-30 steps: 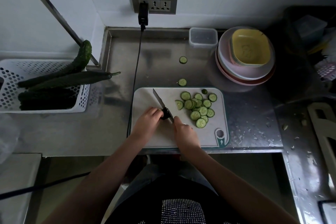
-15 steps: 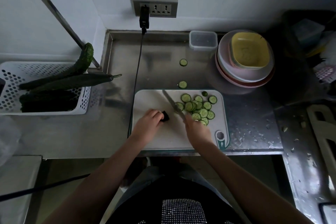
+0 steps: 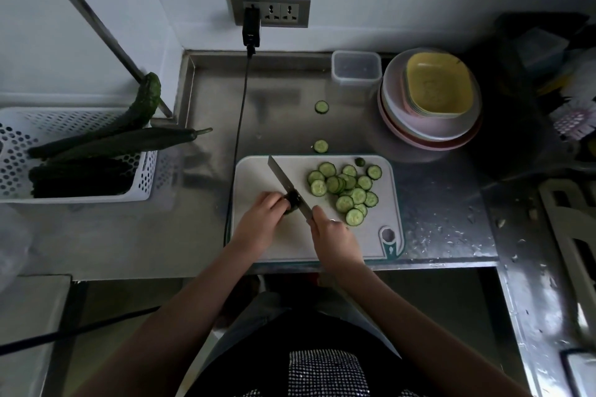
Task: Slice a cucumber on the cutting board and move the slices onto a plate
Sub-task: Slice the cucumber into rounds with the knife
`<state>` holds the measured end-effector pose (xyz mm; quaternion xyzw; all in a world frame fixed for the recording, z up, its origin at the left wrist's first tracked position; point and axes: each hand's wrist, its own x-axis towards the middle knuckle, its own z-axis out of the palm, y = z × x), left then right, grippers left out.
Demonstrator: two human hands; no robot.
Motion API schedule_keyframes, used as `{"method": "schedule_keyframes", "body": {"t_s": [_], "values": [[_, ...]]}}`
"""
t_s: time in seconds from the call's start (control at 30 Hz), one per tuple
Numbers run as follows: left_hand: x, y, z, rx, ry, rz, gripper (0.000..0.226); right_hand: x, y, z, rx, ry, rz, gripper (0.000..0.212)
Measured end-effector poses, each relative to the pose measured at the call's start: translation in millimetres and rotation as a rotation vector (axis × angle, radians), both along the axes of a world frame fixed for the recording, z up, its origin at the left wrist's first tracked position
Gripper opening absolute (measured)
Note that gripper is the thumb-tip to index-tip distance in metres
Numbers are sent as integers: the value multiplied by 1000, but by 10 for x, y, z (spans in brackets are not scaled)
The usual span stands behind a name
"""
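Cucumber stub [image 3: 292, 201] on the white cutting board [image 3: 258, 177], gripped by the curled fingers of the left hand [image 3: 262, 219]. The right hand [image 3: 332, 235] is wrapped around the handle of the knife [image 3: 287, 184], its blade resting against the stub. A pile of slices [image 3: 345, 190] lies just right of the blade. Two stray slices [image 3: 321, 126] sit on the steel counter [image 3: 435, 203]; stacked plates [image 3: 429, 135] stand at the back right.

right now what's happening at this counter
A person is slicing a cucumber on the cutting board. The left hand holds the short cucumber stub while the right hand grips the knife, blade on the stub. A pile of slices lies on the board, two strays on the counter. None are on the plates yet.
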<state>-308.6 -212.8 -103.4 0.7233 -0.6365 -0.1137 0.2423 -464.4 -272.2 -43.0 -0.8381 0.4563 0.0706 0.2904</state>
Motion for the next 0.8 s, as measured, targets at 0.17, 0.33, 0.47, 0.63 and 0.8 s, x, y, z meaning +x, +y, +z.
{"method": "schedule_keyframes", "body": {"t_s": [0.17,0.33,0.47,0.63,0.8], "values": [[11,-8,-4,3,5,1,31,7,-16,-14,-27,15,35,23],[7,-12,-12,-8,5,-1,22,2,-41,-51,-5,39,50,24],[22,-14,-1,4,-13,-17,21,16,-43,-108,13,86,58,25],[14,-22,-1,-14,-34,8,24,33,-49,-174,32,147,76,17],[-2,-18,16,-27,-26,22,20,48,-77,-155,41,172,78,19]]}}
